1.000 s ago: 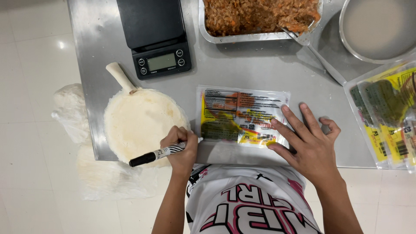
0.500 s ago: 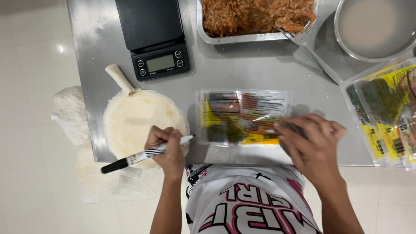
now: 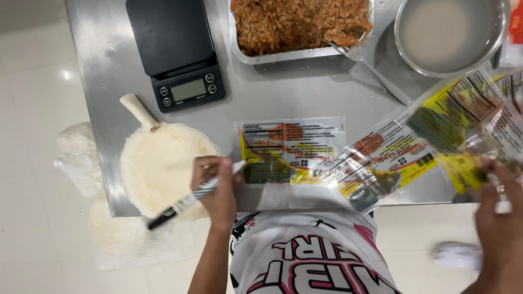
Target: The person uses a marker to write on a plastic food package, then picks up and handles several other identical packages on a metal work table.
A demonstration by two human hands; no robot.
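Right hand (image 3: 498, 218) now off packet (image 3: 291, 149), fingers unclear; left fingers (image 3: 210, 169) round marker (image 3: 190, 198).

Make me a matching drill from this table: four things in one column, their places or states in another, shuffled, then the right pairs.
Things:
1. marker
2. scale
3. foil tray
4. steel bowl

Places or states:
A. holds pale cloudy liquid
B. gripped in the left hand
C. full of brown minced filling
D. black, at the table's far edge, left of the tray

Pairs: 1-B, 2-D, 3-C, 4-A
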